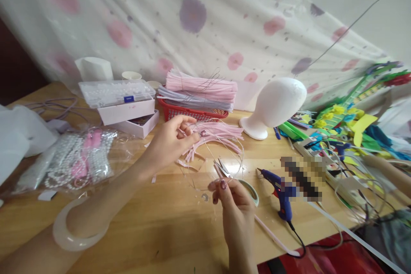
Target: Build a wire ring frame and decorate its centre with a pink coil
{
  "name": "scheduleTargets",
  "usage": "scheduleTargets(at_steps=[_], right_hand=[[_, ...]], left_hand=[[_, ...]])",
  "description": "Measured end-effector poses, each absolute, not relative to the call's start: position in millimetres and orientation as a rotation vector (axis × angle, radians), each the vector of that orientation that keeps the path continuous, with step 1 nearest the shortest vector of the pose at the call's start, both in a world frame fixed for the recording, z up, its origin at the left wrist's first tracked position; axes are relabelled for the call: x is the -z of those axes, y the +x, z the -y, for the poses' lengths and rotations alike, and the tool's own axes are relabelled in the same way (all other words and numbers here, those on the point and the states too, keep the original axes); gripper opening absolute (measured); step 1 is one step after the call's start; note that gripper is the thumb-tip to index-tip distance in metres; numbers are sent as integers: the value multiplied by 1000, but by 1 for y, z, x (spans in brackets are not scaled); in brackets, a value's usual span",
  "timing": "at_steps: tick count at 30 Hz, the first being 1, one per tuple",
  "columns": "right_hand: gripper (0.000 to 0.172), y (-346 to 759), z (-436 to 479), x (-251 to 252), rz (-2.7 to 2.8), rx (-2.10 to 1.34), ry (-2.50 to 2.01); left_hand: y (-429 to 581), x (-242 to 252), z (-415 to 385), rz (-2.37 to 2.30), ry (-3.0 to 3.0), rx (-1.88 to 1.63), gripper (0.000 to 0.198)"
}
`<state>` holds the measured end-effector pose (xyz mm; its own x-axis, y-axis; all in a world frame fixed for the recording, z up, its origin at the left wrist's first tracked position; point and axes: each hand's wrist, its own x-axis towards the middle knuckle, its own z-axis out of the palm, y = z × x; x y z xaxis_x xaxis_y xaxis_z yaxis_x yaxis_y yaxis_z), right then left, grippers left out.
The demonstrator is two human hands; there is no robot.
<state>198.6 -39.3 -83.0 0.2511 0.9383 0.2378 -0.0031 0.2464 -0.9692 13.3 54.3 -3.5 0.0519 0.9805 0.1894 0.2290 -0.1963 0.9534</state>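
A thin wire loop [242,147] stretches between my two hands above the table. Thumb and fingers of my left hand [175,141] are pinched on its upper part, and a pale bangle [66,231] rings that forearm. Lower and to the right, my right hand [236,205] pinches the near end of the wire. Partly behind it lie scissors [253,192] with pale green handles, blades pointing away from me. A bundle of pink fuzzy stems [221,130] lies just beyond the hands. To the right rests a blue glue gun [284,197].
A red basket [195,113] of pink and lilac stems stands at the back, beside a white foam head [279,102]. At left are boxes [125,109] and a bag of pearl strings [80,158]. Cords, a power strip [317,158] and another person's arm [388,175] are at right.
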Motion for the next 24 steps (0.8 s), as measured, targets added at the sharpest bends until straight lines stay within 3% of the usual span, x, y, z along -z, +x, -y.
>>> scheduleTargets(at_steps=[6, 11, 16, 24], right_hand=[[31, 201, 40, 88, 985, -931, -1162], [30, 202, 40, 85, 1058, -904, -1158], [27, 205, 40, 80, 1120, -936, -1129], [22, 212, 44, 78, 1146, -996, -1081]], left_hand=[[7, 6, -60, -1193, 1676, -1077, 38], [-3, -4, -52, -1329, 2289, -1095, 25], [-5, -16, -43, -948, 2676, -976, 20], [-7, -18, -44, -853, 2606, -886, 21]])
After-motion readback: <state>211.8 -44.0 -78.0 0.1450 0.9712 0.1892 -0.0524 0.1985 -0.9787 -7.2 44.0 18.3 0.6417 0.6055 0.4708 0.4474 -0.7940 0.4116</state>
